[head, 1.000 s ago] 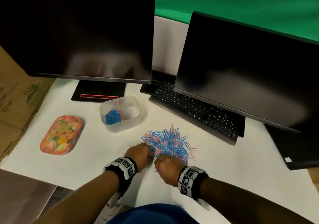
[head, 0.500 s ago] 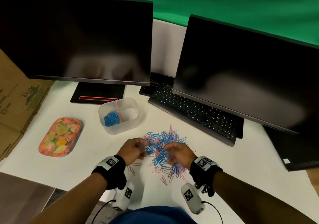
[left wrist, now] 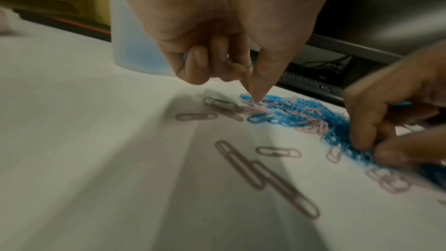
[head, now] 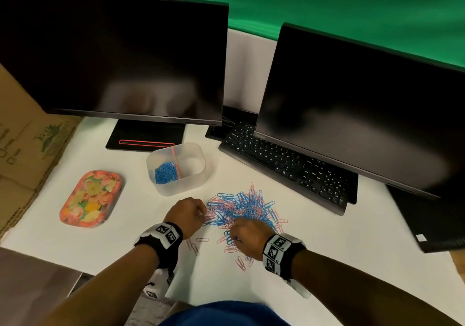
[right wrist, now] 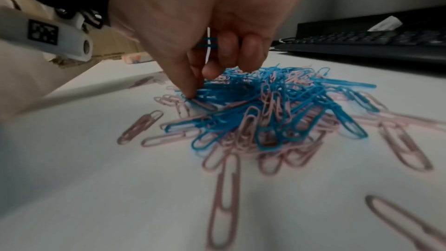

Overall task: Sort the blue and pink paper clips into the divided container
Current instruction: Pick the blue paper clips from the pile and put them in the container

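A mixed pile of blue and pink paper clips [head: 242, 206] lies on the white table, with loose pink clips [head: 193, 246] at its near side. The divided container [head: 201, 174] stands behind it at the left. Its left compartment holds blue clips [head: 164, 172] and the right compartment [head: 191, 162] looks empty. My left hand [head: 187, 213] is at the pile's left edge, fingers curled, its thumb and forefinger [left wrist: 257, 94] pinching at the clips. My right hand [head: 247, 237] is at the near edge and holds blue clips [right wrist: 207, 42] in curled fingers, its thumb [right wrist: 190, 93] on the pile.
A floral tray [head: 90, 198] lies at the left. Two dark monitors [head: 113, 56] and a black keyboard [head: 289, 167] stand behind the pile, with a cardboard box [head: 22, 134] at the far left. The table's near edge [head: 176, 298] runs just below my wrists.
Both hands have come down from just above the pile onto it. The right hand has drawn back toward the near edge.
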